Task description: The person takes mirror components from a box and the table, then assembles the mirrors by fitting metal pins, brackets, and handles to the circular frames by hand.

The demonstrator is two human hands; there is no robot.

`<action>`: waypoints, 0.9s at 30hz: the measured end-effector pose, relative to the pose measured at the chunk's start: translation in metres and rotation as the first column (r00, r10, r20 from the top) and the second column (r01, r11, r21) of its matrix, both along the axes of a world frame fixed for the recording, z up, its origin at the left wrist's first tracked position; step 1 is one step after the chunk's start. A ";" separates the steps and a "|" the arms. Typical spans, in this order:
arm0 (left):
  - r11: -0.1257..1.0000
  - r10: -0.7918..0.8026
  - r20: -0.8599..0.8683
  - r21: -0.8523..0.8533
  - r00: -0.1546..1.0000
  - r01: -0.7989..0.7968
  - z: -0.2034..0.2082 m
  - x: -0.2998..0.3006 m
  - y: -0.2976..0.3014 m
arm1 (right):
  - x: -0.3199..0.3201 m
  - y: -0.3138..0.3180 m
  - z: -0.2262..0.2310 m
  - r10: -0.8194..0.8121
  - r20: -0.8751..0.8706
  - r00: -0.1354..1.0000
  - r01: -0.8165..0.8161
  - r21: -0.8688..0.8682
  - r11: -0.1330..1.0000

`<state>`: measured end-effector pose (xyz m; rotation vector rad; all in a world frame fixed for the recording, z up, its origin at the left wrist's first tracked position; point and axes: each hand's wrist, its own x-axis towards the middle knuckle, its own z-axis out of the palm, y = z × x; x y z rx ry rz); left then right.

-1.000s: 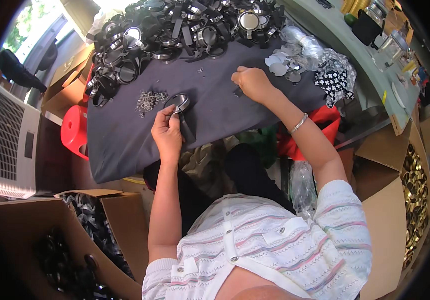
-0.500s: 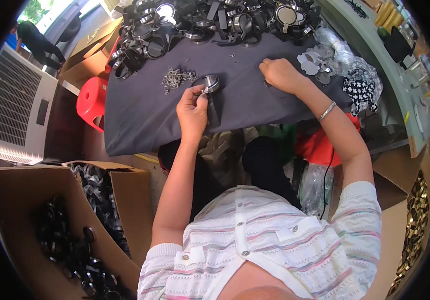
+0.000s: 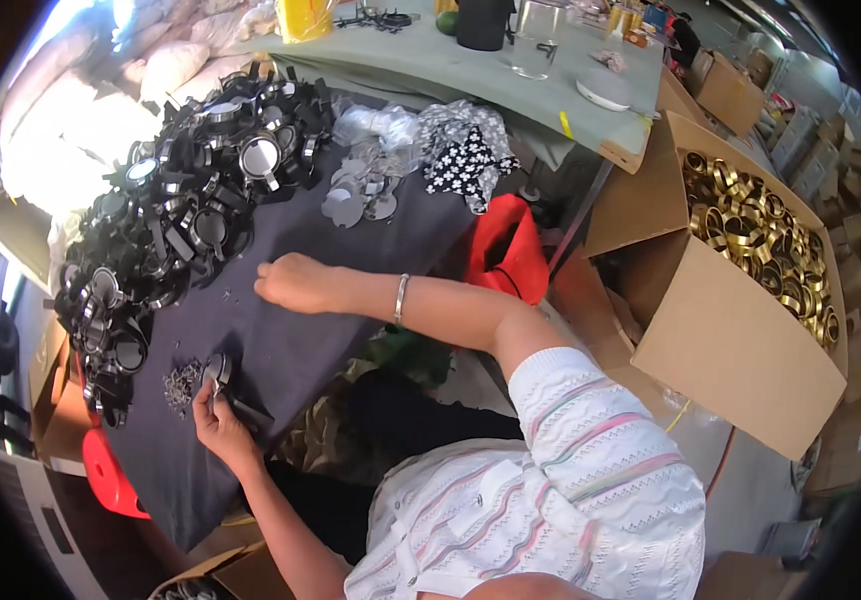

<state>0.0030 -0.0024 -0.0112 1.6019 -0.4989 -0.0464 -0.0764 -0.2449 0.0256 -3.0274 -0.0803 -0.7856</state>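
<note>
My left hand (image 3: pixel 224 432) is closed on a round, silver-rimmed piece with a black strap-like handle (image 3: pixel 219 369), pinching its lower side. The handle slants down to the right over the dark cloth. Right beside it lies a small heap of tiny metal parts (image 3: pixel 183 386). My right hand (image 3: pixel 296 283) is above the middle of the cloth, fingers curled in. What they hold, if anything, is hidden. A few tiny loose bits (image 3: pixel 229 295) lie on the cloth left of it. A large pile of similar black and silver pieces (image 3: pixel 213 205) stretches along the table's far left side.
Flat silver discs (image 3: pixel 351 200) and clear plastic (image 3: pixel 376 125) lie at the far side, beside a black-and-white patterned cloth (image 3: pixel 466 165). A red bag (image 3: pixel 506 250) hangs at the table edge. To the right, a cardboard box (image 3: pixel 741 345) holds gold rings. A red stool (image 3: pixel 111 475) stands left.
The view has swung to the right, bringing the box of gold rings and the green table into fuller view. My left hand keeps its hold on the piece; my right hand stays curled over the cloth.
</note>
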 end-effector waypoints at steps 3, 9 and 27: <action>0.999 -0.030 -0.072 -0.034 0.997 0.028 0.004 -0.008 -0.007 | -0.009 0.013 0.007 -0.046 0.048 0.998 0.042 0.071 0.997; 0.998 -0.052 -0.068 -0.041 0.996 0.049 0.005 0.000 -0.003 | -0.015 0.050 -0.007 -0.050 0.128 0.991 0.013 0.277 0.961; 0.999 -0.001 -0.136 -0.050 0.991 -0.005 0.013 0.001 -0.015 | -0.020 0.055 -0.010 -0.100 -0.127 0.987 0.122 0.178 0.976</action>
